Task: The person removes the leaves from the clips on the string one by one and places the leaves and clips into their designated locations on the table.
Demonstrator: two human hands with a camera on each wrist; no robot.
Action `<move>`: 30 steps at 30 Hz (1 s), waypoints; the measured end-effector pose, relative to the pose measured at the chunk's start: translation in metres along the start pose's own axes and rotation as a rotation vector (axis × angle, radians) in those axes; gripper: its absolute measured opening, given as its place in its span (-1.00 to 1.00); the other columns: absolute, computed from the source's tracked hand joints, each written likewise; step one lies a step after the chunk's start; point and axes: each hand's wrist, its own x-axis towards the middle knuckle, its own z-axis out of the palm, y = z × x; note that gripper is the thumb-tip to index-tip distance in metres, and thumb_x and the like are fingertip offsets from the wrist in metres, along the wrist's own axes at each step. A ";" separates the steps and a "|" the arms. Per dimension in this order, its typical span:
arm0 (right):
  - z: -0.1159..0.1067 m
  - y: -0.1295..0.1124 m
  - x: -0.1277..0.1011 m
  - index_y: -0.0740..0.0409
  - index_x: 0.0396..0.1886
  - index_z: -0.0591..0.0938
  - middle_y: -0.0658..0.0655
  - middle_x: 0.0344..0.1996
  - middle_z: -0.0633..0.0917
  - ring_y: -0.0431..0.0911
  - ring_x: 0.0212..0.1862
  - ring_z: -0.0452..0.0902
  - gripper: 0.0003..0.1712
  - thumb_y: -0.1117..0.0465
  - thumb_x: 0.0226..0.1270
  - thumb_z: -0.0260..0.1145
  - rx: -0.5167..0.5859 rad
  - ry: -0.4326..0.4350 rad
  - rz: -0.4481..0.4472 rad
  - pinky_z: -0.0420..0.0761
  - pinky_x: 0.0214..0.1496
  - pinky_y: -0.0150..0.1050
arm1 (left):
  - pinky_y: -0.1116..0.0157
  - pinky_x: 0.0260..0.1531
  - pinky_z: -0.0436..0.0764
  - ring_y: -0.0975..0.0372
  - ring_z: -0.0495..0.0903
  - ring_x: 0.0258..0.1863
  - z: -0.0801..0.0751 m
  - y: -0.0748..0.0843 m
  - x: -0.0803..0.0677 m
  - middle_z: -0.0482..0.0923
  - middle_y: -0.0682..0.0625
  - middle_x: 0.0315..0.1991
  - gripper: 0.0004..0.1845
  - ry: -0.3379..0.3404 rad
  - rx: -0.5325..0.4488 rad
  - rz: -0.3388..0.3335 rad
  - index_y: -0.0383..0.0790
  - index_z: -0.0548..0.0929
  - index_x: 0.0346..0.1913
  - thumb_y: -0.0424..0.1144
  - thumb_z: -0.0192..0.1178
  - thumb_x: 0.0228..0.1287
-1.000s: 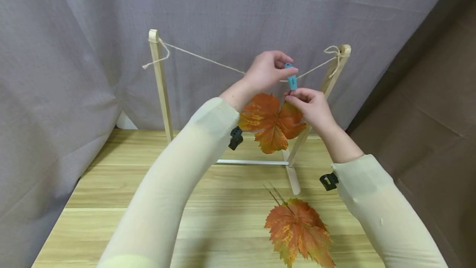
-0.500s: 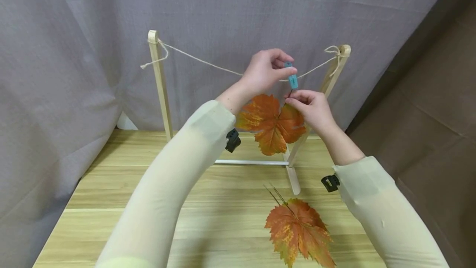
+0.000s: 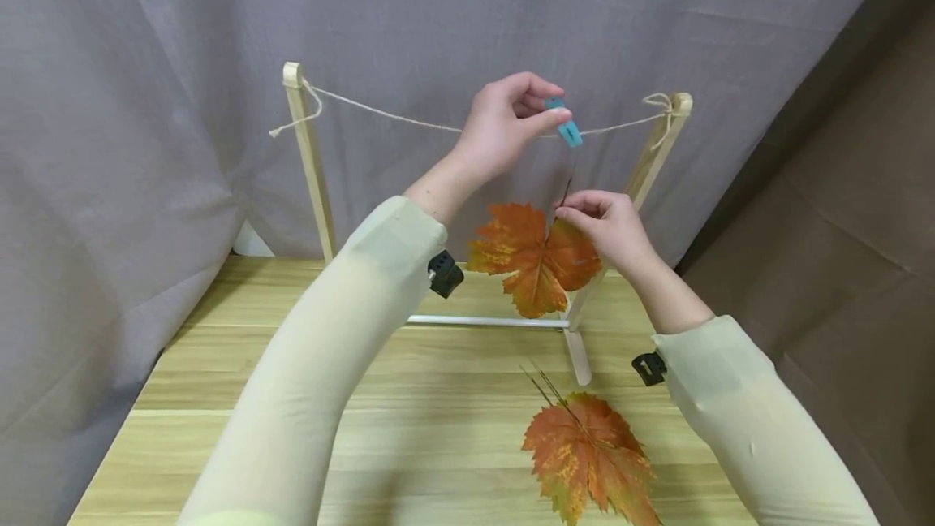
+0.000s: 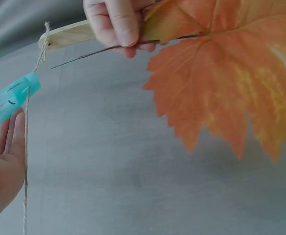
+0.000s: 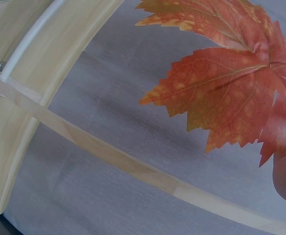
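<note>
My left hand (image 3: 504,124) pinches a light blue clothespin (image 3: 570,134) at the sagging string (image 3: 402,116). In the left wrist view, the clothespin (image 4: 18,95) lies against the string (image 4: 26,161), and whether it grips the string I cannot tell. Lower and to the right, my right hand (image 3: 609,226) pinches the dark stem of an orange-red artificial leaf (image 3: 536,266). The stem's bare tip (image 4: 67,63) points up towards the clothespin, apart from it. Most of the right hand is out of the right wrist view, where the leaf (image 5: 231,93) fills the upper right.
On the wooden table (image 3: 241,380) lies another orange leaf (image 3: 588,457), with thin stems pointing away from me. Two wooden posts, left (image 3: 310,161) and right (image 3: 661,148), carry the string. A white rod (image 3: 489,321) runs low between them. Grey curtain (image 3: 409,15) hangs behind.
My left hand has risen with the clothespin, and the string sags less. My right hand and its leaf have dropped slightly, so the stem tip now stands clear below the clothespin.
</note>
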 end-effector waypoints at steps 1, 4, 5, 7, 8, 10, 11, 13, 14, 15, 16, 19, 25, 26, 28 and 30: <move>0.000 0.001 0.000 0.39 -0.24 0.66 -0.32 -0.46 0.68 -0.46 -0.36 0.53 -0.74 0.22 0.27 0.28 -0.006 -0.003 0.005 0.51 -0.30 -0.58 | 0.48 -0.23 0.57 0.29 0.62 -0.25 -0.002 0.001 0.000 0.65 -0.05 -0.23 -0.72 0.009 -0.004 0.008 -0.20 0.61 -0.06 -0.21 0.27 0.18; 0.000 0.002 -0.001 0.35 -0.25 0.66 -0.12 -0.35 0.74 -0.45 -0.34 0.54 -0.75 0.21 0.28 0.27 -0.023 -0.009 0.018 0.52 -0.29 -0.57 | 0.48 -0.20 0.57 0.28 0.62 -0.24 -0.007 0.002 0.000 0.63 -0.05 -0.25 -0.72 0.028 -0.029 0.013 -0.20 0.61 -0.05 -0.22 0.27 0.18; 0.000 0.002 -0.001 0.34 -0.26 0.67 -0.07 -0.32 0.75 -0.45 -0.34 0.54 -0.76 0.21 0.28 0.27 -0.026 -0.010 0.022 0.52 -0.29 -0.57 | 0.47 -0.19 0.57 0.28 0.62 -0.24 -0.009 0.002 0.000 0.63 -0.05 -0.26 -0.72 0.035 -0.039 0.016 -0.20 0.61 -0.05 -0.22 0.27 0.18; 0.001 0.002 -0.002 0.35 -0.26 0.67 -0.02 -0.29 0.75 -0.45 -0.33 0.54 -0.76 0.21 0.28 0.27 -0.029 -0.017 0.024 0.52 -0.28 -0.57 | 0.46 -0.18 0.56 0.27 0.61 -0.22 -0.014 0.003 0.001 0.62 -0.03 -0.26 -0.71 0.050 -0.071 0.019 -0.21 0.60 -0.04 -0.22 0.26 0.19; 0.001 0.002 -0.002 0.36 -0.25 0.66 -0.01 -0.28 0.75 -0.45 -0.33 0.54 -0.75 0.21 0.27 0.28 -0.029 -0.019 0.023 0.52 -0.28 -0.57 | 0.46 -0.16 0.55 0.27 0.60 -0.20 -0.016 0.003 0.000 0.61 -0.02 -0.26 -0.71 0.056 -0.094 0.016 -0.21 0.60 -0.03 -0.22 0.26 0.19; 0.002 0.002 -0.002 0.37 -0.24 0.67 0.02 -0.26 0.74 -0.46 -0.33 0.53 -0.74 0.21 0.27 0.28 -0.033 -0.027 0.024 0.51 -0.27 -0.58 | 0.46 -0.14 0.54 0.24 0.61 -0.18 -0.021 0.002 0.000 0.61 0.00 -0.28 -0.71 0.072 -0.140 0.027 -0.24 0.59 -0.03 -0.24 0.25 0.20; 0.002 0.002 -0.002 0.37 -0.24 0.67 0.03 -0.25 0.74 -0.46 -0.33 0.54 -0.74 0.21 0.27 0.28 -0.034 -0.028 0.023 0.52 -0.28 -0.58 | 0.45 -0.13 0.55 0.20 0.61 -0.17 -0.024 0.001 0.000 0.60 0.00 -0.29 -0.72 0.078 -0.165 0.035 -0.26 0.58 -0.03 -0.26 0.24 0.21; 0.003 0.003 -0.002 0.37 -0.23 0.67 0.10 -0.22 0.74 -0.46 -0.34 0.54 -0.74 0.22 0.27 0.28 -0.035 -0.032 0.021 0.52 -0.28 -0.58 | 0.45 -0.10 0.55 0.15 0.62 -0.16 -0.029 0.000 0.000 0.60 0.02 -0.31 -0.72 0.085 -0.214 0.048 -0.29 0.57 -0.03 -0.28 0.24 0.21; 0.003 0.003 -0.003 0.36 -0.23 0.67 0.13 -0.21 0.74 -0.45 -0.34 0.54 -0.75 0.22 0.27 0.28 -0.040 -0.033 0.021 0.52 -0.29 -0.57 | 0.44 -0.09 0.56 0.12 0.62 -0.16 -0.031 0.000 -0.001 0.59 0.03 -0.32 -0.72 0.087 -0.234 0.051 -0.30 0.57 -0.03 -0.30 0.23 0.21; 0.003 0.003 -0.003 0.35 -0.23 0.67 0.15 -0.20 0.73 -0.44 -0.35 0.54 -0.75 0.22 0.27 0.28 -0.043 -0.038 0.024 0.52 -0.30 -0.56 | 0.44 -0.07 0.56 0.11 0.62 -0.16 -0.034 0.000 -0.001 0.59 0.03 -0.33 -0.72 0.089 -0.250 0.057 -0.32 0.57 -0.03 -0.31 0.23 0.21; 0.003 0.004 -0.003 0.34 -0.22 0.67 0.16 -0.19 0.73 -0.44 -0.35 0.53 -0.76 0.21 0.27 0.28 -0.045 -0.043 0.027 0.53 -0.31 -0.55 | 0.43 -0.06 0.57 0.12 0.63 -0.17 -0.036 -0.001 -0.002 0.59 0.03 -0.33 -0.72 0.090 -0.267 0.062 -0.33 0.56 -0.02 -0.32 0.23 0.22; 0.002 0.005 -0.004 0.32 -0.22 0.67 0.15 -0.19 0.73 -0.43 -0.36 0.53 -0.76 0.21 0.28 0.27 -0.052 -0.065 0.039 0.53 -0.32 -0.53 | 0.40 -0.04 0.58 0.19 0.62 -0.22 -0.044 -0.003 -0.006 0.58 0.03 -0.34 -0.72 0.094 -0.294 0.070 -0.37 0.55 -0.03 -0.35 0.23 0.21; 0.000 0.011 -0.008 0.39 -0.19 0.64 -0.23 -0.40 0.70 -0.42 -0.37 0.54 -0.74 0.24 0.27 0.28 -0.022 -0.107 0.045 0.55 -0.33 -0.51 | 0.37 -0.07 0.58 0.32 0.61 -0.30 -0.057 -0.012 -0.020 0.60 0.05 -0.36 -0.71 0.088 -0.240 0.051 -0.36 0.56 -0.03 -0.37 0.25 0.18; -0.001 0.012 -0.009 0.40 -0.19 0.64 -0.30 -0.43 0.67 -0.42 -0.37 0.54 -0.75 0.25 0.26 0.28 -0.015 -0.112 0.044 0.55 -0.34 -0.51 | 0.36 -0.08 0.59 0.33 0.61 -0.31 -0.059 -0.013 -0.024 0.60 0.05 -0.35 -0.71 0.082 -0.233 0.050 -0.36 0.57 -0.03 -0.37 0.25 0.18; -0.001 0.015 -0.010 0.41 -0.19 0.63 -0.39 -0.46 0.63 -0.43 -0.37 0.55 -0.74 0.26 0.26 0.28 -0.001 -0.125 0.049 0.55 -0.34 -0.51 | 0.36 -0.07 0.59 0.34 0.61 -0.30 -0.063 -0.017 -0.031 0.61 0.04 -0.32 -0.70 0.059 -0.228 0.045 -0.37 0.56 -0.01 -0.39 0.24 0.19; -0.002 0.018 -0.011 0.41 -0.18 0.62 -0.40 -0.46 0.63 -0.42 -0.36 0.54 -0.75 0.26 0.27 0.27 0.008 -0.141 0.055 0.55 -0.35 -0.50 | 0.35 -0.08 0.59 0.36 0.60 -0.29 -0.066 -0.022 -0.039 0.61 0.05 -0.30 -0.69 0.031 -0.219 0.052 -0.40 0.55 0.01 -0.41 0.22 0.19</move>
